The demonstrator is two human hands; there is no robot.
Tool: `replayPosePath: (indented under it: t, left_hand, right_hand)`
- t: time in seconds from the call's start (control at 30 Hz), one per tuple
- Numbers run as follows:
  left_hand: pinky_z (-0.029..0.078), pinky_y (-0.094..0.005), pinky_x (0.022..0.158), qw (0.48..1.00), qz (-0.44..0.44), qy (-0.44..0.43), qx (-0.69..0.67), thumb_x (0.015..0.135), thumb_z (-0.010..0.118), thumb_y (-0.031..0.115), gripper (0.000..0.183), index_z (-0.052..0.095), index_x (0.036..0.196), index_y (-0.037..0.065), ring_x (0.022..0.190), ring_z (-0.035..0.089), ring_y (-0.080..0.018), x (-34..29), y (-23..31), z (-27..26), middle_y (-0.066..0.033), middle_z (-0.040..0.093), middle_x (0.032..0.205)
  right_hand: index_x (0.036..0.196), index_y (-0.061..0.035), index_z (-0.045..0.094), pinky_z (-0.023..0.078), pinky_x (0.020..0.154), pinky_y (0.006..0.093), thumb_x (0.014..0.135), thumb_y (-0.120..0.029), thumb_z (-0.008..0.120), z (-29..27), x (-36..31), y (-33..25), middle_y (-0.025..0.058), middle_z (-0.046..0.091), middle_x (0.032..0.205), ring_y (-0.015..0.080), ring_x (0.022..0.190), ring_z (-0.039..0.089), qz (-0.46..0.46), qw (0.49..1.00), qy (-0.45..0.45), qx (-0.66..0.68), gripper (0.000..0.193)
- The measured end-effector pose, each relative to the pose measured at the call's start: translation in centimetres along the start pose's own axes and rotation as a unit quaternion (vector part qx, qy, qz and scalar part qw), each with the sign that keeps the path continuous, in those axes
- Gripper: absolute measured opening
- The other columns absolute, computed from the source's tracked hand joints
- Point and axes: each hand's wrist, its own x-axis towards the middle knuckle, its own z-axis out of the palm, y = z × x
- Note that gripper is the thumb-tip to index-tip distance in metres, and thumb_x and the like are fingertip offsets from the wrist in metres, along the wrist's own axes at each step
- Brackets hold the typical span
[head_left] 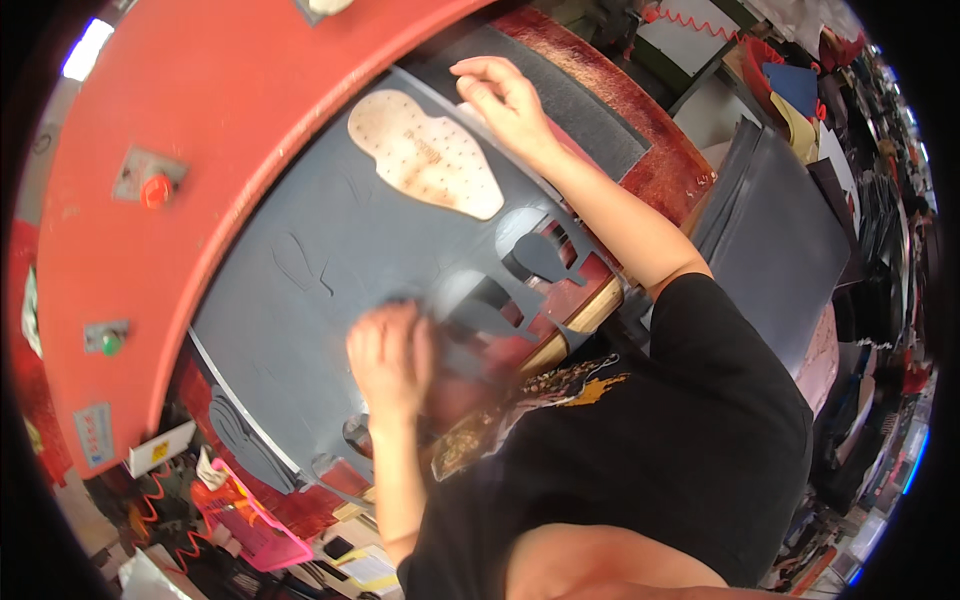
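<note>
A dark grey sheet [330, 230] lies over the work surface, with sole-shaped cut lines in it and several cut-out openings along its near edge. On its far part rests a cream, sole-shaped cutting die [425, 155] dotted with small holes. My left hand [390, 350], smeared by motion, is low over the sheet near its cut-out edge. A dark patch shows at its fingertips, too blurred to name. Past the die, my right hand [505, 105] hovers by the sheet's right edge, fingers loosely bent, thumb apart, nothing visible in it.
A large red press beam [250, 120] arches over the left side, carrying a red button [156, 191] and a green button [110, 343]. Grey cut pieces [250, 440] and a pink basket [265, 530] sit at lower left. Dark sheets [775, 230] are stacked at right.
</note>
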Motion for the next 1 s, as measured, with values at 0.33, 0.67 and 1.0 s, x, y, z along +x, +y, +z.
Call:
replayPosePath:
  t: [0.33, 0.67, 1.0]
  left_hand:
    - [0.045, -0.0414, 0.076, 0.992, -0.101, -0.066, 0.045, 0.075, 0.077, 0.018, 0.043, 0.061, 0.113, 0.005, 0.087, 0.056, -0.0325, -3.9, -4.9, 4.6, -0.0113, 0.063, 0.092]
    - [0.049, -0.0422, 0.066, 0.990, -0.011, -0.023, 0.140, 0.085, 0.063, 0.015, 0.013, 0.068, 0.096, 0.012, 0.073, 0.057, -0.0324, 2.9, -12.3, 5.1, -0.0120, 0.060, 0.080]
    - [0.047, -0.0457, 0.071, 0.989, -0.108, -0.007, 0.105, 0.091, 0.056, 0.023, 0.019, 0.069, 0.090, 0.008, 0.080, 0.061, -0.0350, 3.1, -8.4, 5.3, -0.0128, 0.064, 0.084]
  right_hand:
    - [0.096, -0.0002, 0.064, 0.053, 0.066, 0.0266, 0.101, -0.016, 0.047, 9.3, 12.1, -7.2, 0.0075, 0.067, 0.089, 0.0127, 0.074, 0.063, -0.156, 0.966, -0.098, 0.182, 0.024]
    - [0.074, -0.0046, 0.068, 0.055, 0.073, 0.0465, 0.084, -0.020, 0.051, 7.6, -1.5, 0.5, 0.0110, 0.067, 0.075, 0.0331, 0.082, 0.068, -0.149, 0.812, -0.474, -0.306, 0.025]
    - [0.074, -0.0056, 0.062, 0.049, 0.075, 0.0388, 0.086, -0.027, 0.060, 8.4, -9.5, 4.5, 0.0107, 0.058, 0.085, 0.0267, 0.083, 0.056, -0.141, 0.934, -0.162, -0.287, 0.024]
